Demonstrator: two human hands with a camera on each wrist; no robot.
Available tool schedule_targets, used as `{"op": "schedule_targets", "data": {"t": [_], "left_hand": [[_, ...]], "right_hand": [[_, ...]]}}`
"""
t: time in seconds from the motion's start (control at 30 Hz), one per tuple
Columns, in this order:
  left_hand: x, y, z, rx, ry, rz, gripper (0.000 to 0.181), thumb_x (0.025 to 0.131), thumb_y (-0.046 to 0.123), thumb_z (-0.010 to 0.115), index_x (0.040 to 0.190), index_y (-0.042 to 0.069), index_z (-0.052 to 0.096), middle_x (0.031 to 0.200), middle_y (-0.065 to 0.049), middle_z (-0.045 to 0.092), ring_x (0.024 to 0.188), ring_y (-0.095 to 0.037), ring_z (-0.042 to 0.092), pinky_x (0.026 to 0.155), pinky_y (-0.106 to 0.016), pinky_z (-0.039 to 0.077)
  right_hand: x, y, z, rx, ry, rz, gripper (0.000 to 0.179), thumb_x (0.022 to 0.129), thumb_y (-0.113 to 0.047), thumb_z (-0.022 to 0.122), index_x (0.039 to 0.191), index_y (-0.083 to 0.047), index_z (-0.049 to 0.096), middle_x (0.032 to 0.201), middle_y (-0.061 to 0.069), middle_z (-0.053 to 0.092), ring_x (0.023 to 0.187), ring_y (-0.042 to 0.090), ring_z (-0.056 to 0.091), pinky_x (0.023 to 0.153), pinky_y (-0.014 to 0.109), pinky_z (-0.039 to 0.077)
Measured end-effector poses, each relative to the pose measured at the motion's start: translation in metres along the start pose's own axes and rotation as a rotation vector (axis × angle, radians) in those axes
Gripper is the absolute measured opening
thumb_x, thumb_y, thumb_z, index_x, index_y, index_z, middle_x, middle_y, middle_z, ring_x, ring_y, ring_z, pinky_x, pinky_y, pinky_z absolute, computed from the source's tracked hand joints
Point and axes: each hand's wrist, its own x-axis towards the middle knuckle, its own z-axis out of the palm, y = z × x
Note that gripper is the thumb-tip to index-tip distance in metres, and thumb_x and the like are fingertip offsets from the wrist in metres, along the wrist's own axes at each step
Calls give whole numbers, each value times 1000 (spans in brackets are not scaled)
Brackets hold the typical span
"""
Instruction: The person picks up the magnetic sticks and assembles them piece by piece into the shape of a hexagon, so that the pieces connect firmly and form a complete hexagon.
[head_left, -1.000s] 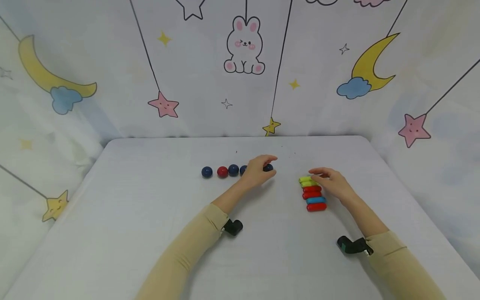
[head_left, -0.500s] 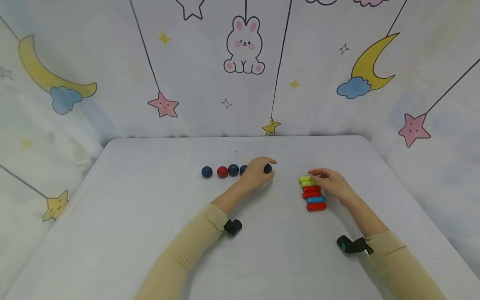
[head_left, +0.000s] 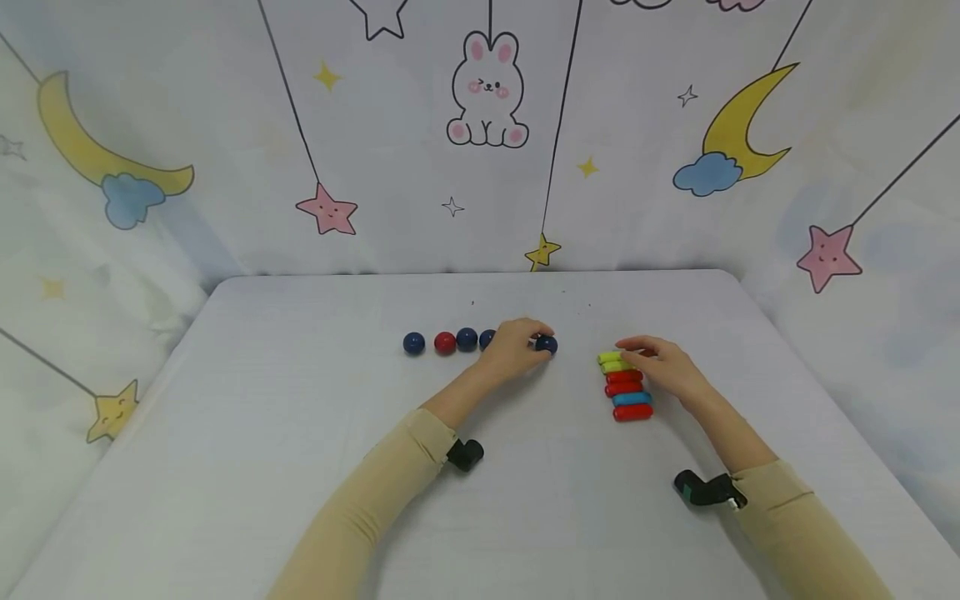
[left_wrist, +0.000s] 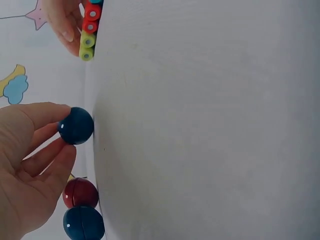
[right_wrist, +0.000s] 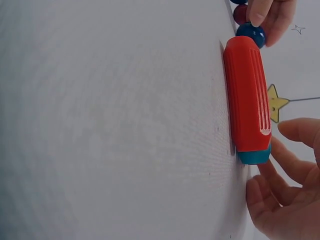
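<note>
My left hand [head_left: 512, 348] pinches a glossy dark blue ball [head_left: 547, 345] between thumb and fingers; in the left wrist view this ball [left_wrist: 77, 126] is close to the table. A red ball [left_wrist: 80, 192] and another blue one lie behind it, partly hidden from the head view by the hand. My right hand [head_left: 669, 367] lies at the far end of a stack of short ribbed cylinders, its fingers loosely bent beside the two yellow-green cylinders [head_left: 611, 358]. Nearer me in that row come two red cylinders [head_left: 624, 389], a blue cylinder [head_left: 632, 399] and a red cylinder [head_left: 633, 413].
Left of my left hand, the row of balls continues with blue balls [head_left: 467, 339], a red ball [head_left: 445, 343] and a blue ball [head_left: 414, 343] at the end. A white-covered table [head_left: 300, 417] bears everything. Behind it hangs a printed cloth [head_left: 405, 150].
My left fingers have come together on the blue ball, which has shifted slightly right and toward me. The right hand and the cylinders have hardly moved.
</note>
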Motion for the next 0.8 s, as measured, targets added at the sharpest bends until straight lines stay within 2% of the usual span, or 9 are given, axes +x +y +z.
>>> {"op": "schedule_targets", "data": {"t": [0.07, 0.2, 0.37, 0.53, 0.67, 0.8], "left_hand": [[-1, 0, 0, 1, -1, 12, 35, 91, 16, 70, 125, 8, 64, 125, -8, 63, 110, -20, 60, 91, -27, 48], [-2, 1, 0, -2, -18, 36, 37, 90, 19, 71, 125, 6, 64, 120, -8, 64, 108, -19, 60, 89, -24, 48], [-5, 2, -1, -36, -45, 38, 40, 89, 20, 73, 125, 6, 64, 119, -9, 63, 107, -21, 60, 89, -25, 48], [-7, 1, -1, -69, -65, 28, 41, 88, 23, 75, 123, 7, 64, 118, -8, 64, 104, -19, 60, 88, -24, 48], [-8, -2, 0, -78, -85, 13, 38, 88, 25, 75, 121, 9, 65, 118, -6, 65, 102, -16, 59, 87, -23, 47], [-9, -3, 0, -86, -102, 2, 37, 88, 25, 74, 121, 10, 65, 117, -5, 65, 101, -16, 58, 87, -23, 47]], "right_hand": [[-2, -4, -1, 0, 3, -4, 58, 95, -53, 55, 131, -8, 57, 123, 20, 53, 111, 36, 46, 82, 47, 45], [-10, -16, -2, 14, 11, -3, 49, 96, -44, 57, 129, -8, 59, 121, 18, 55, 108, 33, 47, 74, 36, 45], [-17, -27, -3, 10, 9, -10, 48, 97, -42, 57, 129, -6, 58, 120, 19, 55, 107, 34, 47, 72, 33, 44], [-18, -30, -3, 1, 0, 4, 47, 98, -37, 56, 131, -3, 56, 122, 21, 54, 110, 36, 47, 77, 39, 46], [-18, -31, -4, 0, -27, 8, 48, 100, -35, 54, 133, -1, 54, 126, 25, 51, 113, 39, 45, 88, 52, 43], [-17, -31, -4, -2, -38, 9, 48, 100, -34, 54, 134, 0, 53, 126, 25, 52, 112, 38, 46, 88, 50, 43]]}}
